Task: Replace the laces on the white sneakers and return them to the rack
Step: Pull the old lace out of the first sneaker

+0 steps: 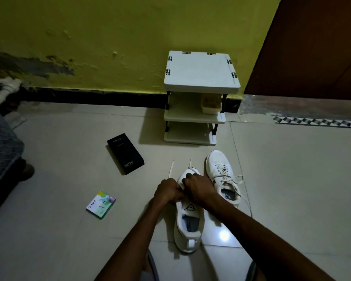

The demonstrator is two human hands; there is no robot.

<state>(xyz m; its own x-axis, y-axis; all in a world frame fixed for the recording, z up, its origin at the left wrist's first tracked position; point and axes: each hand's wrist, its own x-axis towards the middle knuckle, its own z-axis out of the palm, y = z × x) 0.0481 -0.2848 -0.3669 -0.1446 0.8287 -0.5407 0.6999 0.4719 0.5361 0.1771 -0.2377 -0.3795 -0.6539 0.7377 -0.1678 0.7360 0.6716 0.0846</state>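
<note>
Head view: left grip (167, 190) pinches the flat white lace (171, 169); right grip (199, 187) clasps the rounded white sneaker (188, 220).

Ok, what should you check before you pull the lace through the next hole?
1. Near sneaker flat on the floor: ok.
2. Left hand pinches the lace: ok.
3. Right hand rests on that sneaker's front; whether its fingers hold lace: cannot tell.
4. Lacing reaches the tongue: not ok.
5. Other sneaker tied: not ok, ends loose.
</note>
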